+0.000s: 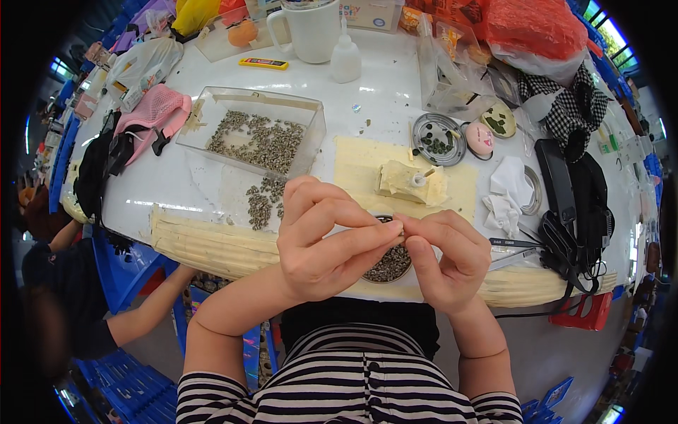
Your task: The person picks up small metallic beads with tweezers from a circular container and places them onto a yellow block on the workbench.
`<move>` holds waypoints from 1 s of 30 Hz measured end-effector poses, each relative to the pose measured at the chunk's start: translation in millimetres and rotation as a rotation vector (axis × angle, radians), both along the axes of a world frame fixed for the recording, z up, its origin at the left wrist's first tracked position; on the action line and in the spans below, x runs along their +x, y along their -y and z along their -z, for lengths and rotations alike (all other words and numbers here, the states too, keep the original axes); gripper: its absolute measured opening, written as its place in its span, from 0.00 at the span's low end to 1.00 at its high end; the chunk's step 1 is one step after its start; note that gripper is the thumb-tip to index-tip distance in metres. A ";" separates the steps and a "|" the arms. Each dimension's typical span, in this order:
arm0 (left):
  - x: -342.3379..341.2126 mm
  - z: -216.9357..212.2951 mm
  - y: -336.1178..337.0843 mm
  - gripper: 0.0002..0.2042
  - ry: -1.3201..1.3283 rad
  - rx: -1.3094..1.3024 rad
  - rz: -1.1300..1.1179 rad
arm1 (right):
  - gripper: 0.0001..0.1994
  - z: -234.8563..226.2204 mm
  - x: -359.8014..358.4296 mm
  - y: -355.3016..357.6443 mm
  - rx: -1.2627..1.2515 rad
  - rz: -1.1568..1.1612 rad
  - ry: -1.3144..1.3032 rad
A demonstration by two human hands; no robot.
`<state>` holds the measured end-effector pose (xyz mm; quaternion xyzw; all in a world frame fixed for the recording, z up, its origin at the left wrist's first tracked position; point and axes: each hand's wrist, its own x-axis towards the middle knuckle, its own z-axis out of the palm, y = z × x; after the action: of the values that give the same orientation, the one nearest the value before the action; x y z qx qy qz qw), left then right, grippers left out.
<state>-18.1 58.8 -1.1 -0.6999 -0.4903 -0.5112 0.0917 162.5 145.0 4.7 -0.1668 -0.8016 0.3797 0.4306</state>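
My left hand (321,244) and my right hand (452,261) meet fingertip to fingertip at the table's front edge. Both are closed in a pinch around a tiny piece, too small to name. Just below them, partly hidden by my fingers, is a round dish of small grey metal parts (388,268). A loose pile of similar parts (260,205) lies beyond my left hand, beside a clear rectangular box (311,141) that holds many more. Past my fingertips stands a tape-covered block (395,180) with a short white peg on top.
Tweezers (512,243), white cloth (510,187) and a black strap bundle (579,219) lie to the right. Round tins (439,140) with dark green pieces sit farther back. A white mug (314,32), squeeze bottle (346,60) and yellow cutter (263,63) are at the back. Another person's arm (152,307) shows at left.
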 end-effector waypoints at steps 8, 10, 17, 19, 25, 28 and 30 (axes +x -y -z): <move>-0.4 -0.3 0.8 0.20 -0.020 -0.018 0.015 | 0.07 1.7 1.6 -1.3 -0.261 -0.130 -0.005; -0.6 -1.5 1.1 0.20 -0.023 -0.023 0.022 | 0.05 3.8 1.7 -1.1 -0.342 -0.150 -0.037; 4.8 4.4 -2.0 0.18 0.030 0.027 -0.067 | 0.05 0.3 -1.7 -0.2 -0.066 -0.017 -0.053; 1.9 2.0 -0.6 0.17 0.002 -0.002 -0.046 | 0.07 0.0 -2.8 1.0 0.056 0.041 -0.055; 0.8 -0.5 -0.7 0.17 -0.007 -0.027 -0.043 | 0.13 3.2 -4.3 2.6 0.194 0.083 -0.102; 1.2 -0.2 -0.9 0.17 -0.005 -0.022 -0.044 | 0.15 3.5 -3.6 1.3 0.231 0.067 -0.101; 1.5 -0.2 -1.3 0.17 -0.004 -0.019 -0.043 | 0.17 5.2 -4.1 1.5 0.235 0.076 -0.108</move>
<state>-16.6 60.1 -0.9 -0.6910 -0.5099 -0.5031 0.0969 158.4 143.4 -0.5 -0.1247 -0.8093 0.2748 0.5039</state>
